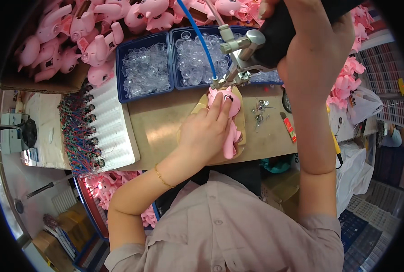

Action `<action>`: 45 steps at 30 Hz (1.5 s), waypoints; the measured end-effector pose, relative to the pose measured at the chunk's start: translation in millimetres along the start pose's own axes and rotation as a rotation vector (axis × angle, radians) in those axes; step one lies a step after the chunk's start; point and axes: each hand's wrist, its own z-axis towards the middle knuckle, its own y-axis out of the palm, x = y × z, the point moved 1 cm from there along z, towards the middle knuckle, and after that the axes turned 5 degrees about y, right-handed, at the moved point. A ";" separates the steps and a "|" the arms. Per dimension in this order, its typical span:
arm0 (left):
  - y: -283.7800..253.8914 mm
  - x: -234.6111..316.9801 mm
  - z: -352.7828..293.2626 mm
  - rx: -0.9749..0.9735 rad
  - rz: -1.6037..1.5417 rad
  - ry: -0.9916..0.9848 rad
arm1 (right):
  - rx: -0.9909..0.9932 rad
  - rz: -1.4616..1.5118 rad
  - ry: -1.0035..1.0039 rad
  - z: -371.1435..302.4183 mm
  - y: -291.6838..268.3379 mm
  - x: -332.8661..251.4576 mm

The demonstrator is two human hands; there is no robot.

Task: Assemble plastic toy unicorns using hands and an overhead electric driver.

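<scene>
A pink plastic toy figure (230,138) with a horned head and a painted eye lies on a tan cardboard pad (202,107) at the table's front. My left hand (205,131) rests over it, fingers across the head and body, holding it against the pad. Up at the right, my right hand (313,63) is closed around a black tool body (279,38), partly hidden by the hand. Metal fittings and a nozzle (242,52) join this tool, with a blue tube (196,29) running in. The nozzle end sits just above the toy's head; whether they touch, I cannot tell.
Blue bins (120,86) of clear plastic parts stand behind the toy. Pink toy pieces (98,50) are heaped at the back. A white tray (118,127) with wired components (77,131) lies left. Small metal parts (260,111) and a red cutter (288,127) lie right.
</scene>
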 end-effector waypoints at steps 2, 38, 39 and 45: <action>-0.7 1.1 2.8 -0.028 -0.014 0.003 | 0.033 0.016 0.000 -1.3 1.8 -0.3; -8.3 1.0 -5.3 0.003 -0.072 -0.015 | 0.006 0.087 -0.025 -42.6 -21.5 -14.1; -8.1 1.2 -4.7 0.006 -0.071 -0.015 | 0.004 0.087 -0.028 -40.6 -23.6 -15.6; -3.1 -1.2 -6.8 -0.049 -0.053 -0.034 | 0.067 0.143 0.057 -33.3 -15.9 -38.0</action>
